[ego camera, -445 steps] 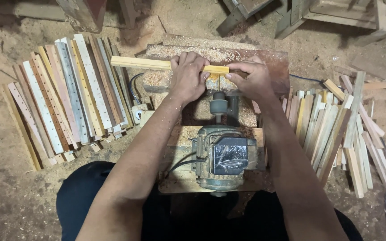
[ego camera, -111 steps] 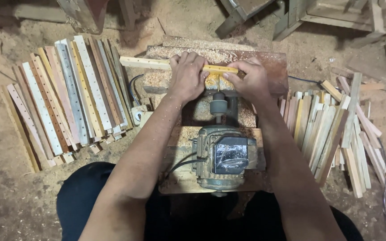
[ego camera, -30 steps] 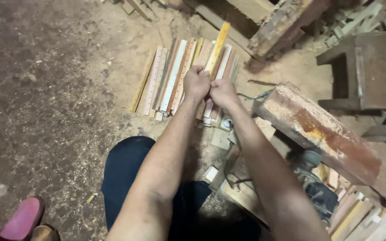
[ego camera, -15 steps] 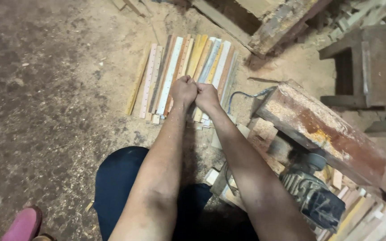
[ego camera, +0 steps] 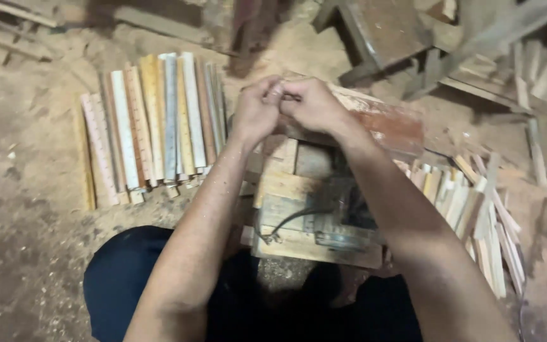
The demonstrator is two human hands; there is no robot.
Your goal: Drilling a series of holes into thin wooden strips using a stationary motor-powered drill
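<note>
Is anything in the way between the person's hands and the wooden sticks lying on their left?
Nothing visible. The left hand and right hand are together above the machine's block; only open air and sawdust separate them from the row of sticks.

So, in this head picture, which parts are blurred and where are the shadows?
Head view: motion blur smears the whole frame, worst on the left hand and right hand held together above the rusty block. The wooden sticks laid in a row keep visible edges. Light is dim and warm; deep shadow fills the top edge and the lap at the bottom. No glare.
</note>
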